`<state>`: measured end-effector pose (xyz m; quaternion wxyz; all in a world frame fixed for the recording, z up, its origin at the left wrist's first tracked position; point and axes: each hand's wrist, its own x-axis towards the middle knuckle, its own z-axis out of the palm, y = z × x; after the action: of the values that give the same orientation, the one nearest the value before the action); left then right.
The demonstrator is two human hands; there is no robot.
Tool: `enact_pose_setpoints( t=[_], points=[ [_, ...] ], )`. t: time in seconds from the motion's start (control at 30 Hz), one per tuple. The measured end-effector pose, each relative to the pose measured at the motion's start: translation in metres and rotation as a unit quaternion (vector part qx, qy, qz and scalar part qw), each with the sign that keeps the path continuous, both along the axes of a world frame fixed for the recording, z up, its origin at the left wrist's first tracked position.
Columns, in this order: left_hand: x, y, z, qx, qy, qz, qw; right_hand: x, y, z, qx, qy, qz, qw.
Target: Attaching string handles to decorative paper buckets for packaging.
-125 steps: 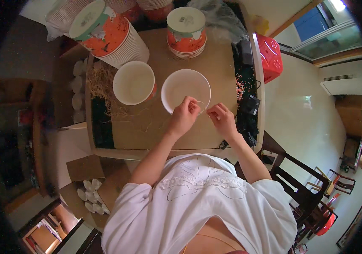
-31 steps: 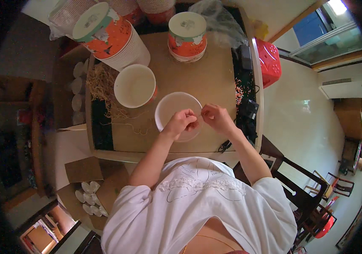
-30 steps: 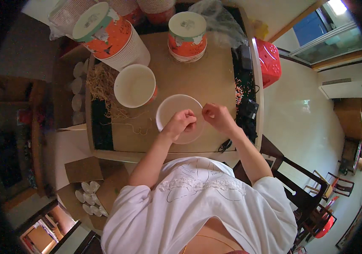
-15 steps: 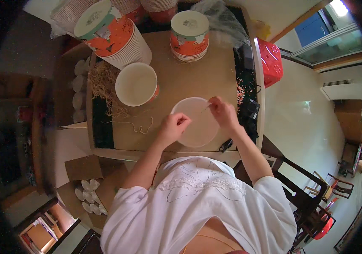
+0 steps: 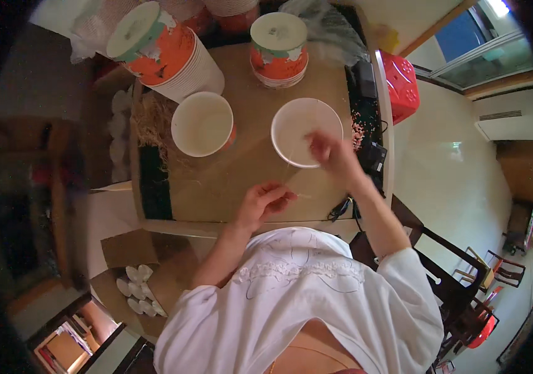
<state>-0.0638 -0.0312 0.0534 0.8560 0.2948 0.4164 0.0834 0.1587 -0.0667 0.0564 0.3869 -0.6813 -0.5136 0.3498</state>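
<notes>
Two white-lined paper tubs stand open end up on the brown tabletop: a right tub [image 5: 301, 121] and a left tub [image 5: 201, 124] with a patch of orange on its outer side. My right hand [image 5: 335, 157] is over the near right part of the right tub, its fingers bent and smeared by motion. Nearer my body, my left hand [image 5: 266, 203] hovers over the tabletop with thumb and fingers pinched together. A thin pale string [image 5: 304, 196] shows at its fingertips. Whether my right fingers hold anything is too blurred to see.
Tall stacks of orange-printed tubs [image 5: 182, 56] [image 5: 279, 53] stand at the back. A tangle of tan string [image 5: 154, 124] lies at the left edge. Small pink bits [image 5: 358, 131], a black adapter [image 5: 375, 156] and a cable [image 5: 341, 209] line the right edge. A cardboard box [image 5: 130, 249] sits below left.
The right tub has moved away from my body, toward the back of the table. My left hand has come off it, nearer to me. The loose strand by the left tub has shifted.
</notes>
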Motion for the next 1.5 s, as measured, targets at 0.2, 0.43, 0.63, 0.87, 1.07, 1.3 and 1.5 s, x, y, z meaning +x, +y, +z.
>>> enact_pose_setpoints(
  t=[0.2, 0.43, 0.63, 0.87, 1.07, 1.3, 1.5],
  points=[
    [0.009, -0.005, -0.016, -0.024, -0.117, 0.051, 0.992, -0.053, -0.084, -0.017, -0.174, 0.413, 0.020, 0.894],
    [0.008, -0.015, -0.023, 0.049, -0.027, -0.013, 0.998, -0.050, -0.086, -0.031, -0.001, 0.456, -0.233, 0.859],
    [0.022, -0.016, -0.033, 0.366, 0.030, 0.001, 0.930, -0.046, -0.079, 0.002, 0.091, 0.585, -0.255, 0.765],
    [0.058, 0.051, -0.035, 0.873, 0.069, -0.171, 0.452, -0.033, -0.091, 0.063, 0.169, 0.413, -0.167, 0.879],
    [0.091, 0.052, 0.004, 0.529, 0.040, -0.062, 0.846, -0.042, -0.092, 0.088, 0.165, 0.399, -0.035, 0.901],
    [0.091, 0.056, -0.004, 0.419, 0.002, -0.015, 0.908, -0.074, -0.069, 0.067, 0.094, 0.454, 0.012, 0.886],
    [0.085, 0.054, -0.007, 0.380, 0.031, -0.024, 0.924, -0.036, -0.033, -0.010, 0.058, 0.301, -0.242, 0.921]
  ],
)
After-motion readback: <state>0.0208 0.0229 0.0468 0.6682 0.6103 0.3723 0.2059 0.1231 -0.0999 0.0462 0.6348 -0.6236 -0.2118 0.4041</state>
